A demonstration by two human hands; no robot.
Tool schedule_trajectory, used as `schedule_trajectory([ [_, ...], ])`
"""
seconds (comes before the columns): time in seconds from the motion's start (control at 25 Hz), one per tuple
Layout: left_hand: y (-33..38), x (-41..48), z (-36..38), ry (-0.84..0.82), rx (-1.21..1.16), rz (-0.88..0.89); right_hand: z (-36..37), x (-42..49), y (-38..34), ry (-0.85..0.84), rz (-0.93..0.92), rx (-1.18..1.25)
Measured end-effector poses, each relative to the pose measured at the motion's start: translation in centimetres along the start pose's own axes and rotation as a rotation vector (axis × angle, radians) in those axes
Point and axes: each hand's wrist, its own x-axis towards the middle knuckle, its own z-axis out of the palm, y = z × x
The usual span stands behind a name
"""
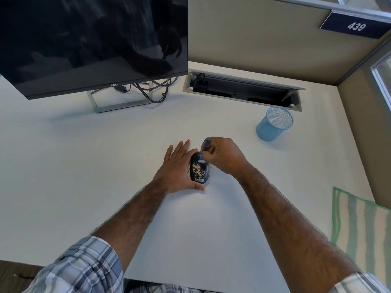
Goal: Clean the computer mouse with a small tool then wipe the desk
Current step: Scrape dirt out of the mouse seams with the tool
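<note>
On desk [127, 144], blue mesh cup [274, 123], mouse [198, 169], brush [207, 144]

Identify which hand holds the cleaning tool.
The right hand: it pinches the small blue brush against the Lenovo mouse, while the left hand only braces the mouse with straight fingers.

The mouse [198, 169] is black, blotched with tan specks. The brush [207, 144] is blue with pale bristles. The surface [105, 155] is white, the mesh cup [274, 125] light blue, the cloth [359, 225] green-and-white striped, the sleeve [84, 267] blue-grey plaid, the monitor [84, 39] black.
</note>
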Motion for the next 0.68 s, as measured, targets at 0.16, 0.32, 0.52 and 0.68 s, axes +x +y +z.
schedule_trajectory([
  [0.16,0.0,0.0,0.0,-0.009,0.019,0.001,0.2,-0.7,-0.7,0.025,-0.027,0.098],
  [0.32,-0.1,0.0,0.0,-0.010,0.012,0.002,0.7,-1.2,-0.5,-0.033,-0.035,-0.051],
  [0.52,-0.1,0.0,0.1,0.003,0.006,0.007,0.1,-1.0,-0.8,0.042,-0.054,-0.034],
  [0.68,-0.2,0.0,0.2,0.009,0.007,0.009,0.4,-1.2,-0.6,0.016,-0.047,-0.057],
])
